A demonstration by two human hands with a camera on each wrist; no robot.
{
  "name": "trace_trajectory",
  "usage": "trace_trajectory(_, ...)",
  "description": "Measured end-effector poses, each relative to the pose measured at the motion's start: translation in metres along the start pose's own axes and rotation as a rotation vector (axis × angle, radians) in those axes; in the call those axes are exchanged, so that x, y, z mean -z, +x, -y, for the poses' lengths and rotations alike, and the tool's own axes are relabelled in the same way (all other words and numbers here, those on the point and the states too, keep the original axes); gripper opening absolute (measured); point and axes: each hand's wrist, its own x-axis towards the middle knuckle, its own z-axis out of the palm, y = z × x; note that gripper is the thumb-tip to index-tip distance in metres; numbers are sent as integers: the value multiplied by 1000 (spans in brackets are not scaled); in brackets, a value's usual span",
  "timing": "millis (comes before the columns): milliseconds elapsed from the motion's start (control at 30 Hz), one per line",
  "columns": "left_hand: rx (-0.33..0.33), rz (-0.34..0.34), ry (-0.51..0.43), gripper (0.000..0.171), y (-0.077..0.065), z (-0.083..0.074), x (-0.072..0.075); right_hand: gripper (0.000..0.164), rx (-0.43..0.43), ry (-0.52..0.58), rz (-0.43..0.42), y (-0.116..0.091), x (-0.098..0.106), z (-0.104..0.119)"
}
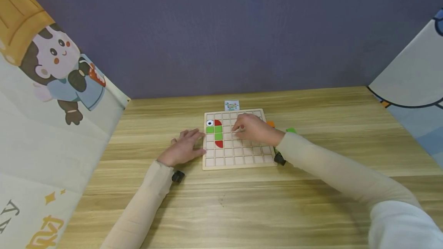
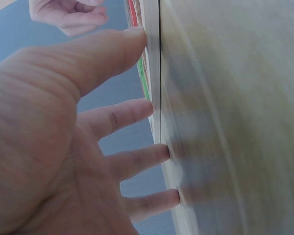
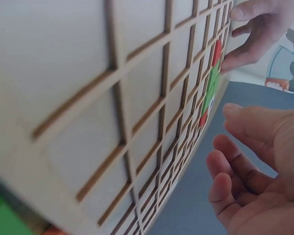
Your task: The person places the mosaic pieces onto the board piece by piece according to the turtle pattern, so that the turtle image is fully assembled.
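Observation:
A wooden grid board lies on the table. In its left columns sit an eye tile, several green square tiles and two rounded red tiles. My left hand is spread at the board's left edge; its thumb and index fingertip meet the rim, the other fingertips the tabletop. Above the grid's middle hovers my right hand, its fingers loosely bent. Between its thumb and fingers the right wrist view shows a gap with no tile.
Behind the board lies a small picture card. To the board's right, partly behind the right arm, are an orange piece and a green piece. A dark wall panel rises beyond the table's far edge.

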Motion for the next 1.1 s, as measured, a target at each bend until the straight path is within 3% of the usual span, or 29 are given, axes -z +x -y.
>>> trace_trajectory(233, -8, 4, -3, 61, -4, 1, 0, 16, -3, -13, -28, -9, 3, -9)
trace_trajectory(600, -29, 17, 2, 60, -12, 4, 0, 20, -79, 25, -46, -31, 10, -18)
trace_trajectory(1100, -18, -12, 11, 61, -3, -2, 1, 21, -164, 4, -72, -53, 33, -67)
